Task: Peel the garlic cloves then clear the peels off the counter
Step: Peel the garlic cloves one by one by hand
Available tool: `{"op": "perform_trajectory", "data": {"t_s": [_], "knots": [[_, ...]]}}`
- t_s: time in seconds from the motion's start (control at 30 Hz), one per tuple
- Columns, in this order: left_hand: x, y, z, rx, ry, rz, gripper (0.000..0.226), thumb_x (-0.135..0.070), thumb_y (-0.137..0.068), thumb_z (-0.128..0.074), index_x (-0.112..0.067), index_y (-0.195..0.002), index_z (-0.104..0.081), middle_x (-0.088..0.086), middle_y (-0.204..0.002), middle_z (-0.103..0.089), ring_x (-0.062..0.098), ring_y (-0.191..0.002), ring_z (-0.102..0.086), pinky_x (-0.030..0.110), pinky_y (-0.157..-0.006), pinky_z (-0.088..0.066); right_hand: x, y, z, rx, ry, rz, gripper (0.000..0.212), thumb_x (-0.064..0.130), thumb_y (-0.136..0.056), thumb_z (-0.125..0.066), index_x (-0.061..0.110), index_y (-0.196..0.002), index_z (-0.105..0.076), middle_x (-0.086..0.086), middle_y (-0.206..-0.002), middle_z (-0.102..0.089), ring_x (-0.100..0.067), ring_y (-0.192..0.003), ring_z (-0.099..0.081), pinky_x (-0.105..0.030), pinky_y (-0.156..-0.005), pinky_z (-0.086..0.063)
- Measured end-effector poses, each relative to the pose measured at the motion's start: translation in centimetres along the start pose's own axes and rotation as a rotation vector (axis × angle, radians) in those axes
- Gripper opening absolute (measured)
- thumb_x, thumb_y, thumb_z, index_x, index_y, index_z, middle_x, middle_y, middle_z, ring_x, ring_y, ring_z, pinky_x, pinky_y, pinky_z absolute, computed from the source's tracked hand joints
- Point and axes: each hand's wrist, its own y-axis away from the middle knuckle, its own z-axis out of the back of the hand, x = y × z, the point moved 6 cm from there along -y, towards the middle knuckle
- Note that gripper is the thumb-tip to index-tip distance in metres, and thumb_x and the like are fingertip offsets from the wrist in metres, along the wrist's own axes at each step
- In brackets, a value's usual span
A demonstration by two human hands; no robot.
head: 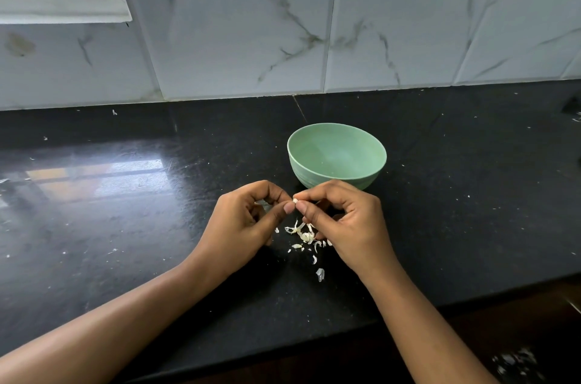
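A marble-patterned tiled wall (251,37) is seen well behind both grips, and a black stone surface (125,226) is spread under them. A green bowl (301,173) is placed upright on the surface, just behind the right grip (349,223), by whose knuckles its near wall is partly covered. The left grip (242,223) is held just beside the right one, with the fingertips meeting. A small heap of pale garlic peels (303,234) is scattered on the surface below and between the grips, partly hidden by the right one. One separate peel (320,274) is found on the near side of the heap. Both grips are closed to a pinch. A small garlic clove (295,200) is pinched by thumb and curled fingers of each, above the surface, where the two grips meet.
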Motion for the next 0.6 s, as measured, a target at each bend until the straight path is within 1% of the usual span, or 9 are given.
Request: {"op": "perform_trajectory", "data": {"t_s": [0.1, 0.23, 0.33, 0.43, 0.5, 0.6], "knots": [[0.1, 0.0, 0.0, -0.001, -0.019, -0.003, 0.01, -0.032, -0.082, -0.068, -0.024, -0.076, -0.064, -0.005, -0.05, -0.053, 0.012, -0.04, -0.049, 0.021, -0.044, -0.038, 0.7, 0.2, 0.1, -0.026, 0.087, 0.108, 0.008, 0.01, -0.076, -0.077, 0.013, -0.083, -0.075, 0.007, -0.08, -0.069, -0.007, -0.069, -0.064, -0.017, -0.062, -0.05], [-0.1, 0.1, 0.0, -0.008, -0.063, -0.023, 0.011, -0.022, -0.085, -0.07, -0.024, -0.076, -0.064, -0.008, -0.049, -0.053, 0.01, -0.04, -0.048, 0.022, -0.044, -0.037, 0.8, 0.3, 0.1, -0.029, 0.082, 0.092, 0.007, 0.009, -0.075, -0.077, 0.013, -0.08, -0.074, 0.009, -0.076, -0.066, -0.005, -0.063, -0.061, -0.013, -0.059, -0.045], [-0.2, 0.2, -0.1, 0.005, -0.044, -0.024, 0.011, -0.024, -0.085, -0.069, -0.025, -0.076, -0.063, -0.008, -0.048, -0.052, 0.009, -0.04, -0.047, 0.022, -0.043, -0.037, 0.3, 0.2, -0.2, 0.012, -0.037, -0.008, 0.007, 0.009, -0.076, -0.076, 0.015, -0.079, -0.073, 0.006, -0.073, -0.067, -0.006, -0.058, -0.059, -0.016, -0.055, -0.046], [-0.3, 0.1, -0.3, 0.055, 0.038, 0.0, 0.011, -0.033, -0.083, -0.067, -0.025, -0.078, -0.061, -0.006, -0.048, -0.053, 0.01, -0.04, -0.049, 0.021, -0.044, -0.038, -0.4, 0.2, -0.6, 0.074, -0.229, -0.195, 0.009, 0.006, -0.08, -0.073, 0.015, -0.081, -0.071, -0.003, -0.072, -0.069, -0.011, -0.062, -0.06, -0.023, -0.05, -0.05], [-0.3, 0.0, -0.6, 0.085, 0.128, 0.025, 0.011, -0.029, -0.083, -0.064, -0.019, -0.08, -0.061, -0.007, -0.051, -0.055, 0.01, -0.041, -0.048, 0.02, -0.044, -0.037, -0.6, 0.3, -0.9, 0.11, -0.338, -0.286, 0.011, 0.003, -0.082, -0.069, 0.014, -0.082, -0.069, -0.002, -0.07, -0.067, -0.012, -0.066, -0.061, -0.024, -0.048, -0.05], [-0.4, 0.0, -0.8, 0.13, 0.235, 0.04, 0.011, -0.022, -0.084, -0.061, -0.012, -0.081, -0.059, -0.009, -0.057, -0.06, 0.009, -0.042, -0.046, 0.018, -0.043, -0.038, -0.4, 0.2, -1.2, 0.143, -0.451, -0.348, 0.011, 0.0, -0.083, -0.065, 0.011, -0.082, -0.067, 0.003, -0.07, -0.066, -0.008, -0.068, -0.061, -0.022, -0.047, -0.051]]}}
